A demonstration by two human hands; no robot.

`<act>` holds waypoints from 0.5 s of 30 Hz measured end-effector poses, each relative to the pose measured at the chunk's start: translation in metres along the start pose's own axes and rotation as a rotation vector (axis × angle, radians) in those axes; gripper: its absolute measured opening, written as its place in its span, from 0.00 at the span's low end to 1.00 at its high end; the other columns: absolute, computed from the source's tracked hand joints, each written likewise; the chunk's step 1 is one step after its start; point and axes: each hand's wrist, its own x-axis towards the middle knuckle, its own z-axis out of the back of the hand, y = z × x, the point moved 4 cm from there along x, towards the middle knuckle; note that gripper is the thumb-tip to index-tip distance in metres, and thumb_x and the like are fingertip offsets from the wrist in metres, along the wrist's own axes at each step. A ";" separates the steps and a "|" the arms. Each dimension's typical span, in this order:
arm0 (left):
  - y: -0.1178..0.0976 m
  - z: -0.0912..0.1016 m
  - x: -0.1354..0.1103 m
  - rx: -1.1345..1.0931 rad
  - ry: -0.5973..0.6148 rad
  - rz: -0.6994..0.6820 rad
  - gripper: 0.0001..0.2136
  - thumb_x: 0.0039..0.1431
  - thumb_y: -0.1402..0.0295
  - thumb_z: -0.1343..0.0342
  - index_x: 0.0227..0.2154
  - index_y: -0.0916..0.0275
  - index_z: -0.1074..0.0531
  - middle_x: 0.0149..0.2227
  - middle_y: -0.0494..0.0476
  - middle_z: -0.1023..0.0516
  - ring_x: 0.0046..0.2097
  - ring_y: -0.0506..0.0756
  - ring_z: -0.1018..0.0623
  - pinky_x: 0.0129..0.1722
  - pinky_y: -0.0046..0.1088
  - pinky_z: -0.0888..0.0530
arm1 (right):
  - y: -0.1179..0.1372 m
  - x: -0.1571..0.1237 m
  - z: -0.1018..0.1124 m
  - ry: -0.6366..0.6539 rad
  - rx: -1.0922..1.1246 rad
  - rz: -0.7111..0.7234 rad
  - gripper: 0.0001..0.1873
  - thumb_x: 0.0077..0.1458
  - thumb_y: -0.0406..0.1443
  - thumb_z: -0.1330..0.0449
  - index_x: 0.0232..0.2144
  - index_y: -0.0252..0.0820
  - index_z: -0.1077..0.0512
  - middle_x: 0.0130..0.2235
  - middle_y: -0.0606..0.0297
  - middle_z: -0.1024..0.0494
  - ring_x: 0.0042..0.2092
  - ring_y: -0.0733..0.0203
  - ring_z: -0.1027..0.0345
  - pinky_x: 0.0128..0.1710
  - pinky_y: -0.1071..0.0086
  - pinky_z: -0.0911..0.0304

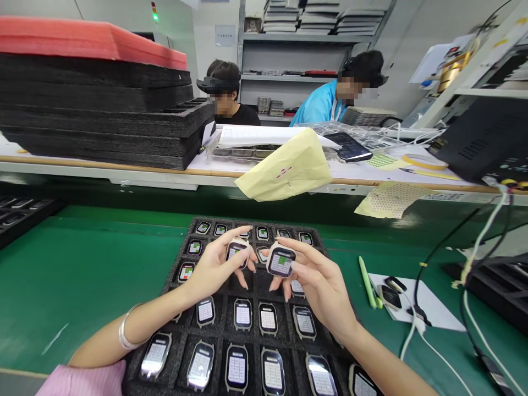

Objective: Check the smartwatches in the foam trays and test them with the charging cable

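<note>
My left hand (214,264) pinches a small smartwatch body (236,250) with a lit screen, held above a black foam tray (177,275). Beside it my right hand (317,280) grips a second watch body (281,262) showing green and red screen blocks. Both hands hover over the tray's middle rows. The tray holds several more watch bodies (243,314) in its pockets, screens lit, on a green belt (82,269).
A green pen (366,280) and black clips on white paper (429,308) lie right of the tray, with cables (466,286) beyond. A tall stack of black foam trays (103,121) stands on the shelf at left. Two people sit across the bench.
</note>
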 end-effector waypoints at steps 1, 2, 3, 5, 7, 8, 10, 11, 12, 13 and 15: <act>0.000 0.001 0.001 0.002 -0.004 0.003 0.25 0.58 0.64 0.43 0.57 0.63 0.39 0.34 0.57 0.28 0.34 0.54 0.26 0.22 0.26 0.23 | 0.001 -0.001 -0.001 0.020 0.019 -0.002 0.19 0.58 0.35 0.41 0.52 0.44 0.31 0.38 0.57 0.22 0.29 0.55 0.25 0.19 0.69 0.33; 0.001 0.001 0.001 0.000 -0.005 0.002 0.25 0.58 0.65 0.43 0.57 0.64 0.39 0.34 0.57 0.28 0.34 0.54 0.26 0.22 0.26 0.23 | 0.002 -0.002 -0.003 0.037 0.034 -0.002 0.21 0.57 0.34 0.40 0.53 0.45 0.32 0.40 0.57 0.22 0.31 0.55 0.25 0.20 0.69 0.33; 0.001 0.001 0.002 -0.004 -0.002 -0.003 0.25 0.58 0.66 0.43 0.58 0.64 0.39 0.35 0.57 0.28 0.35 0.54 0.26 0.22 0.26 0.23 | 0.003 -0.002 -0.005 0.048 0.042 -0.004 0.23 0.56 0.32 0.39 0.54 0.45 0.33 0.42 0.56 0.22 0.32 0.55 0.25 0.21 0.70 0.32; 0.001 0.001 0.003 -0.028 0.016 -0.019 0.27 0.56 0.70 0.42 0.58 0.63 0.41 0.36 0.57 0.28 0.37 0.55 0.26 0.25 0.27 0.22 | 0.004 -0.003 -0.009 0.051 0.033 -0.016 0.25 0.56 0.31 0.38 0.55 0.46 0.34 0.44 0.55 0.23 0.34 0.55 0.24 0.23 0.70 0.31; 0.000 0.000 0.003 -0.061 0.037 -0.034 0.31 0.52 0.75 0.42 0.59 0.61 0.43 0.39 0.57 0.28 0.40 0.56 0.26 0.28 0.29 0.21 | 0.005 -0.003 -0.011 0.032 0.001 -0.027 0.24 0.56 0.31 0.38 0.55 0.46 0.34 0.44 0.55 0.23 0.34 0.55 0.24 0.23 0.70 0.31; 0.001 0.000 0.003 -0.075 0.044 -0.037 0.33 0.51 0.76 0.41 0.60 0.61 0.44 0.40 0.58 0.28 0.41 0.56 0.26 0.29 0.29 0.21 | 0.004 -0.003 -0.011 0.021 -0.017 -0.029 0.23 0.56 0.31 0.38 0.54 0.46 0.34 0.44 0.56 0.23 0.33 0.56 0.24 0.22 0.70 0.30; 0.001 0.000 0.003 -0.086 0.049 -0.037 0.35 0.49 0.79 0.41 0.60 0.61 0.46 0.42 0.58 0.28 0.42 0.57 0.26 0.31 0.30 0.21 | 0.003 -0.002 -0.011 0.021 -0.034 -0.024 0.23 0.56 0.31 0.37 0.54 0.45 0.34 0.44 0.56 0.23 0.33 0.56 0.24 0.22 0.71 0.30; 0.002 0.000 0.003 -0.086 0.049 -0.036 0.36 0.49 0.79 0.41 0.61 0.62 0.47 0.41 0.59 0.28 0.42 0.56 0.26 0.31 0.29 0.21 | 0.002 -0.002 -0.010 0.035 -0.029 -0.017 0.23 0.56 0.31 0.37 0.54 0.45 0.34 0.44 0.56 0.23 0.33 0.56 0.24 0.22 0.71 0.30; 0.002 0.001 0.003 -0.086 0.048 -0.036 0.36 0.49 0.79 0.41 0.61 0.62 0.49 0.41 0.58 0.28 0.41 0.56 0.26 0.31 0.29 0.21 | 0.001 -0.001 -0.010 0.054 -0.021 -0.012 0.24 0.56 0.31 0.37 0.55 0.45 0.34 0.44 0.55 0.23 0.33 0.56 0.24 0.22 0.71 0.30; 0.003 0.001 0.003 -0.085 0.046 -0.036 0.37 0.50 0.78 0.41 0.62 0.63 0.50 0.40 0.58 0.28 0.41 0.55 0.26 0.31 0.29 0.21 | 0.000 -0.001 -0.009 0.075 -0.012 -0.008 0.25 0.56 0.31 0.37 0.55 0.45 0.35 0.44 0.55 0.23 0.33 0.55 0.23 0.22 0.71 0.29; 0.004 0.002 0.003 -0.084 0.039 -0.032 0.36 0.52 0.76 0.40 0.62 0.64 0.51 0.40 0.58 0.28 0.39 0.54 0.26 0.32 0.29 0.21 | -0.001 -0.001 -0.008 0.107 -0.004 -0.004 0.26 0.56 0.32 0.37 0.56 0.46 0.36 0.45 0.54 0.24 0.34 0.55 0.23 0.22 0.70 0.29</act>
